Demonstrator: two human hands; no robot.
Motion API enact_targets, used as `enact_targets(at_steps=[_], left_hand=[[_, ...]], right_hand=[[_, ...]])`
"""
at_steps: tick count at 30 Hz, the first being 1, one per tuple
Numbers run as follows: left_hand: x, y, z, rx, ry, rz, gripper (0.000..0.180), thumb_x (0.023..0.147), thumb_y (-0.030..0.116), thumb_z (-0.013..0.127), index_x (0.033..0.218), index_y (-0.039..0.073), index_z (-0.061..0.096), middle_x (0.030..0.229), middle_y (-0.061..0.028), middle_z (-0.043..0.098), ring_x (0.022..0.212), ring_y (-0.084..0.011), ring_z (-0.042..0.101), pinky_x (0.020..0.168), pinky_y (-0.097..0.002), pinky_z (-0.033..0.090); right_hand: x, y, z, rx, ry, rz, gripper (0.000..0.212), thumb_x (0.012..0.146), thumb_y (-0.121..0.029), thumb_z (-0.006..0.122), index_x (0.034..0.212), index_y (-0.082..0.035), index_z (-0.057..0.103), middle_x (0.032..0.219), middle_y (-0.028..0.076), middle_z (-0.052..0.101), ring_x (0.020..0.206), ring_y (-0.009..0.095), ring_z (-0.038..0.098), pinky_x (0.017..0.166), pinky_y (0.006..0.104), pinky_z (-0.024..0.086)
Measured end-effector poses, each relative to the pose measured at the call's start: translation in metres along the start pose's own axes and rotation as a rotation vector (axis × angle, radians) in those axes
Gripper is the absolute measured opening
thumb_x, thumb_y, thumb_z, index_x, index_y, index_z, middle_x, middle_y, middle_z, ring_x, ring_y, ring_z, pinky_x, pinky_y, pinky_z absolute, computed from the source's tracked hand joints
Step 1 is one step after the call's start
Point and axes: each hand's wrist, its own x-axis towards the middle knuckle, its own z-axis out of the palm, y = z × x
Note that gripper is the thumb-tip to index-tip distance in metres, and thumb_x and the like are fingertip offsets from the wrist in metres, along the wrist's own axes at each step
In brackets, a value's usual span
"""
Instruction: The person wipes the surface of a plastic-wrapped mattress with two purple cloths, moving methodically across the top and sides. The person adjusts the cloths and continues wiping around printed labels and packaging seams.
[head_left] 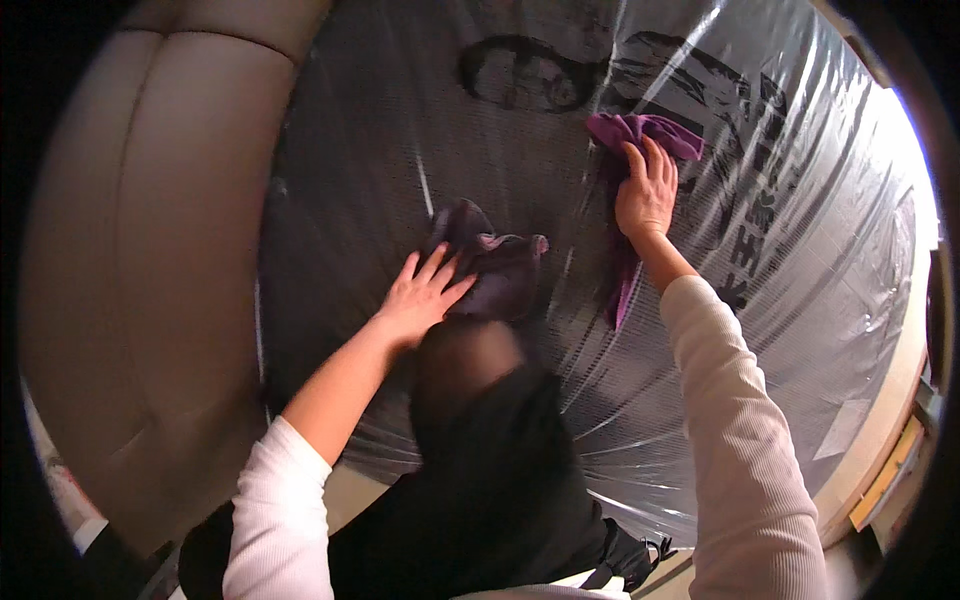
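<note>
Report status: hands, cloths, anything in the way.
Left hand spread against dark cloth. Right hand on purple cloth. Both cloths on plastic sheet. Blurred black-clad leg close beside left hand.

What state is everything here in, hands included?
Left hand: fingers spread, at the dark cloth's edge
Right hand: on the purple cloth, grip unclear
Dark cloth: rumpled
Purple cloth: bunched, one end trailing
Plastic: creased, under both cloths
Knee: bent, blurred
</note>
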Motion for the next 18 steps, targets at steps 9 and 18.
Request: enact_targets(at_steps=[9, 18], left_hand=[[0.022, -0.067, -0.122, 0.25, -0.672, 0.238, 0.059, 0.089, 0.022, 0.06, 0.145, 0.012, 0.047, 0.158, -0.0129, 0.031, 0.145, -0.0297, 0.032, 0.113, -0.0454, 0.032], [0.041, -0.103, -0.084, -0.009, -0.461, 0.331, 0.072, 0.089, 0.051, 0.061, 0.15, 0.02, 0.039, 0.163, -0.0171, 0.015, 0.145, -0.0494, 0.017, 0.114, -0.0608, 0.022]], right_hand=[[0.004, -0.008, -0.006, 0.009, -0.009, 0.035, 0.058, 0.071, -0.003, 0.062, 0.128, -0.017, 0.056, 0.142, 0.011, 0.047, 0.136, 0.034, 0.04, 0.116, 0.0492, 0.028], [0.003, -0.009, -0.005, -0.055, -0.052, 0.069, 0.062, 0.07, 0.005, 0.053, 0.129, -0.012, 0.055, 0.143, 0.014, 0.045, 0.135, 0.036, 0.039, 0.116, 0.0478, 0.029]])
